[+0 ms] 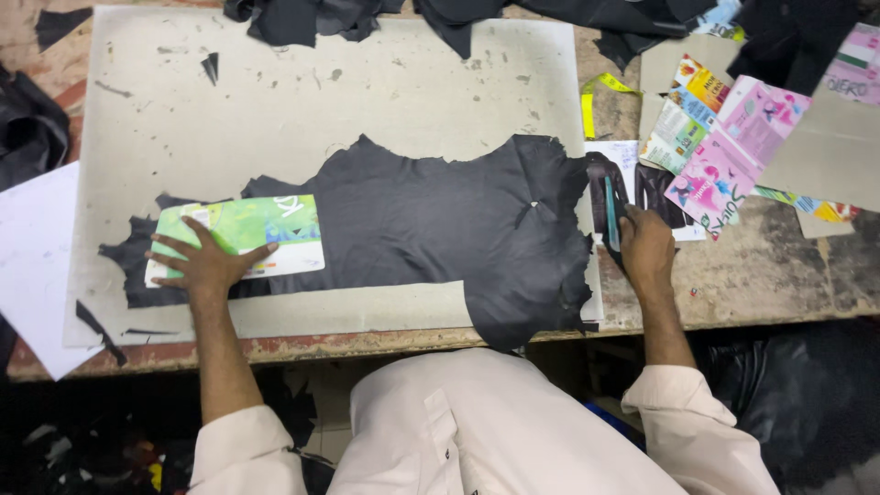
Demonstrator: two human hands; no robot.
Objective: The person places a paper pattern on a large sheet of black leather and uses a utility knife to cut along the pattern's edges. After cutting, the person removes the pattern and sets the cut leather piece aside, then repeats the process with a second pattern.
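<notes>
Grey cutting board (pixel 302 92) on worn bench — left hand (pixel 206 266) flat on card template (pixel 247 234), right hand (pixel 644 247) gripping teal tool (pixel 610 215).

1. Left hand (pixel 209 261) flat, fingers spread, on green card template (pixel 240 240) — template lies on black leather piece (pixel 431 229).
2. Right hand (pixel 644 247) grips teal-handled tool (pixel 610 215) just beside leather's right edge.
3. Leather rests on grey cutting board (pixel 321 82).

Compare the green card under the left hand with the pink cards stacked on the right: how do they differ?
The green card lies alone on the black leather, pinned flat by the left hand; the pink cards lie on bare table, overlapping other cut card, untouched. The green card lies nearly level; the pink cards sit at a slant. The right hand, holding a teal tool, is nearer the pink cards. Both look like cut printed card.
</notes>
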